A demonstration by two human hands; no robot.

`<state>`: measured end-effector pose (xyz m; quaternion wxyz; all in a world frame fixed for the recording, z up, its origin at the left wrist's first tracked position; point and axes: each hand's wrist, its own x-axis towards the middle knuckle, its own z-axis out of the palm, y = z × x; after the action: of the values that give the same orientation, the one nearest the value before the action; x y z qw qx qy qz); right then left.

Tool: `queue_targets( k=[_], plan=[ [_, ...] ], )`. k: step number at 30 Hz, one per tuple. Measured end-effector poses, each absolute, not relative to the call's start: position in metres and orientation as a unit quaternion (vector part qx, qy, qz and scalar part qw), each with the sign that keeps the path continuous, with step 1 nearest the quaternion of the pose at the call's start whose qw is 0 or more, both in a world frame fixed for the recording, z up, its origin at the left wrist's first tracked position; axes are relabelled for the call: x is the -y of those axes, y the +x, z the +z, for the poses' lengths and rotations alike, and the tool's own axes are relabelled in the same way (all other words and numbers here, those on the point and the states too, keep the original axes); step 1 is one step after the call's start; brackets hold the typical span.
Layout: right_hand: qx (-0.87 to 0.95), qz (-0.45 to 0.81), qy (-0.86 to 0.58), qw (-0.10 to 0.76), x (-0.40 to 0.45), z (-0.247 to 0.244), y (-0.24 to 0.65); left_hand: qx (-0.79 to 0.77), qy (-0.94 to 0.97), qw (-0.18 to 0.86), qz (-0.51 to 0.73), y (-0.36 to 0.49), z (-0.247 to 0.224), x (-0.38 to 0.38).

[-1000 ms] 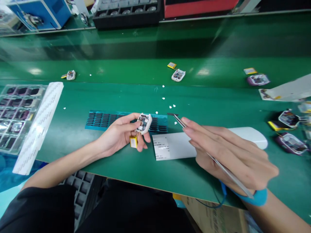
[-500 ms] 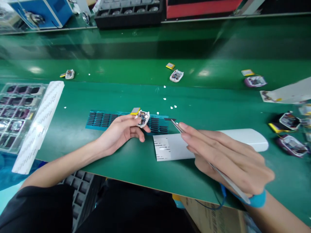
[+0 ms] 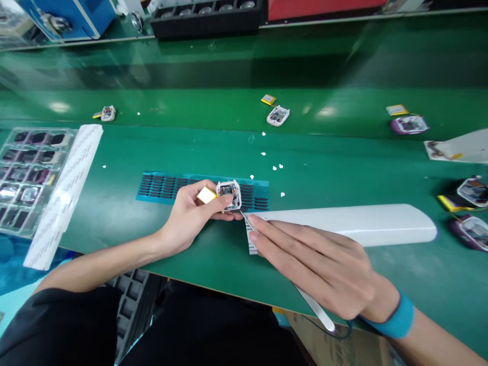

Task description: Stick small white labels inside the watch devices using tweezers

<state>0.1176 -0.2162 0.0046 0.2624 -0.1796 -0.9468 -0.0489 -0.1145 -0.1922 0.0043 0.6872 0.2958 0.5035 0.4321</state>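
Note:
My left hand (image 3: 194, 218) grips a small white device housing (image 3: 229, 195) with its circuit board facing up, thumb on the board. A yellow-edged battery (image 3: 207, 195) sticks out beside it over my fingers. In my right hand (image 3: 316, 259) is a pair of metal tweezers (image 3: 314, 307), fingers pinched round it. The tweezers' tip meets the housing's lower right corner; whether a strip is still in the tip I cannot make out. Under and behind the housing lies a blue sheet (image 3: 160, 187) with rows of thin black strips.
A long white liner strip (image 3: 381, 223) lies under my right hand. Printed white strips (image 3: 64, 198) and a clear tray of devices (image 3: 28, 178) are at left. More open housings stand on the far ledge (image 3: 278, 116) and at right (image 3: 470, 231). White dots are scattered about.
My right hand has moved left with the tweezers, from above the blue sheet to the housing. The left hand has turned the housing and battery and shifted slightly towards me.

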Motion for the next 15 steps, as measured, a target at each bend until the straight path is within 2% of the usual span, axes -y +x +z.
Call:
queue_targets(
  k=[15],
  plan=[
    [0.95, -0.014, -0.183, 0.252, 0.2208, 0.0038, 0.1099, -0.517, 0.34, 0.667, 0.414, -0.1119, 0.0046, 0.1984]
  ],
)
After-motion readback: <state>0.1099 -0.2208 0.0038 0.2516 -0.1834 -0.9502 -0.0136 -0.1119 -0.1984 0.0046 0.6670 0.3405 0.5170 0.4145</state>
